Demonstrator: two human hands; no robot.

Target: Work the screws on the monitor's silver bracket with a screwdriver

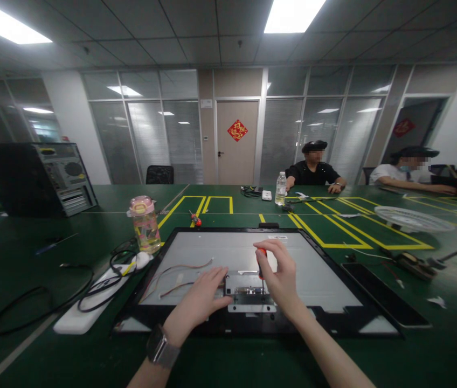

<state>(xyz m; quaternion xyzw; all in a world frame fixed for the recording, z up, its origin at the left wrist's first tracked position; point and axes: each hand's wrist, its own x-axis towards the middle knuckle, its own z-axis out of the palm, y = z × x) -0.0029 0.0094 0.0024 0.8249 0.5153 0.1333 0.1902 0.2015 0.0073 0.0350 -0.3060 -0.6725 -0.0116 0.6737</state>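
Observation:
A flat monitor panel (313, 269) lies back-up on the green table, with a small metal circuit board cover (248, 293) near its front edge and thin wires (180, 268) running left from it. My right hand (279, 277) is closed on a red-handled screwdriver (261, 258), held upright with its tip down at the board. My left hand (200, 302) rests flat on the panel, fingers stretched out and touching the board's left edge. A watch (161, 347) sits on my left wrist.
A pink-capped bottle (144, 223), black cables (42, 302) and a white strip (87, 310) lie left. A computer case (34, 175) stands far left. A fan grille (414, 219) and small tools (414, 264) lie right. Two people sit at the far side by a water bottle (281, 188).

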